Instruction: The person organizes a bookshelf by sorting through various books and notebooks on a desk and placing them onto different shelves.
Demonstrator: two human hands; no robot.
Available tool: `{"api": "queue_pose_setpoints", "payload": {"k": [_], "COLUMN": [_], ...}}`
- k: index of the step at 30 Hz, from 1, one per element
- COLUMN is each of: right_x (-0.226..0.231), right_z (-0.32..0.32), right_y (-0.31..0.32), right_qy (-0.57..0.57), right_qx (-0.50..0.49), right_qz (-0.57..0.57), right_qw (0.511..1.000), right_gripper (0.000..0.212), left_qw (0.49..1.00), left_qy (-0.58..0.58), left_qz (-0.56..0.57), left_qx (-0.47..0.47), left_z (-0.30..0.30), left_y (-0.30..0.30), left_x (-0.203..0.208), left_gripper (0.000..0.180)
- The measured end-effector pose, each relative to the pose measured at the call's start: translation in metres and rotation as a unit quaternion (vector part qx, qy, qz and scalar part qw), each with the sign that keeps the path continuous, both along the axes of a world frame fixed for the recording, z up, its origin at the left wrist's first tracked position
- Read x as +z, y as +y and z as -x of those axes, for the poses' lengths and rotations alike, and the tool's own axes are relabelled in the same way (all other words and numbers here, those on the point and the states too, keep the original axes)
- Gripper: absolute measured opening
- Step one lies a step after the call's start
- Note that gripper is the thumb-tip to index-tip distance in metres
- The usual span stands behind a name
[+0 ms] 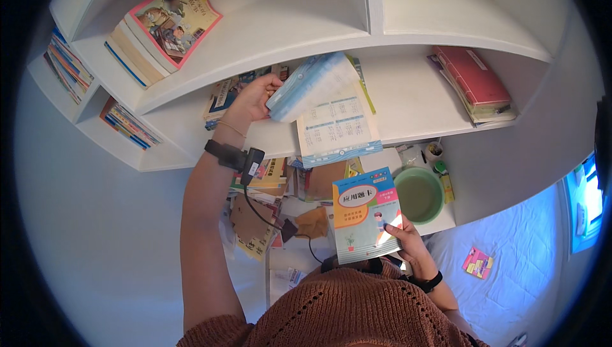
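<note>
Head view: a white shelving unit (pixel 408 108) spans the far side, and a pale-covered bed (pixel 523 238) lies to the right. A red-topped book stack (pixel 472 76) occupies the right of the lower shelf. A green basin (pixel 418 197) stands nearer, below the shelf front. A blue-edged booklet (pixel 341 124) lies open at mid-shelf, its raised leaves blurred. A blue-and-orange booklet (pixel 363 219) is held nearer the person, front cover up.

Finger condition: the left hand (pixel 258 96) pinches the raised leaves at their left side. The right hand (pixel 411 244) grasps the blue-and-orange booklet at its near right corner, thumb on the cover; the fingers beneath are hidden.

Judged step: the open booklet is being leafed or lifted while the other is kept ready. The next move appears to call for a firm left pinch and a steady right hand.

Clearances: the open booklet's near end overhangs the shelf front. Its raised leaves come close under the upper shelf's edge in view; the actual gap cannot be told. Bare shelf lies to the right, as far as the red-topped stack, and offers the freest room.
</note>
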State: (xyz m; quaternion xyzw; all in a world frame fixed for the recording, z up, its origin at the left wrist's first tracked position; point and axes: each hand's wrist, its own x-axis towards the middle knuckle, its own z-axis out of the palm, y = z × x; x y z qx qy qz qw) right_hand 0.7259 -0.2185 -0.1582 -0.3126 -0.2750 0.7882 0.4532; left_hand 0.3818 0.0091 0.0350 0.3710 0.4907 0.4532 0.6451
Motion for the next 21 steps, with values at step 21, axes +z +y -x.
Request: {"api": "queue_pose_setpoints", "payload": {"k": [21], "right_x": [0.004], "right_z": [-0.002], "right_y": [0.018], "right_qy": [0.040], "right_qx": [-0.010], "right_qz": [-0.016], "right_qw": [0.999], "right_gripper": [0.045], "left_qw": [0.532], "left_qy": [0.706], "left_qz": [-0.458], "left_qx": [-0.089], "left_z": [-0.085], "left_y": [-0.113], "left_x": [-0.067], "left_gripper": [0.053]}}
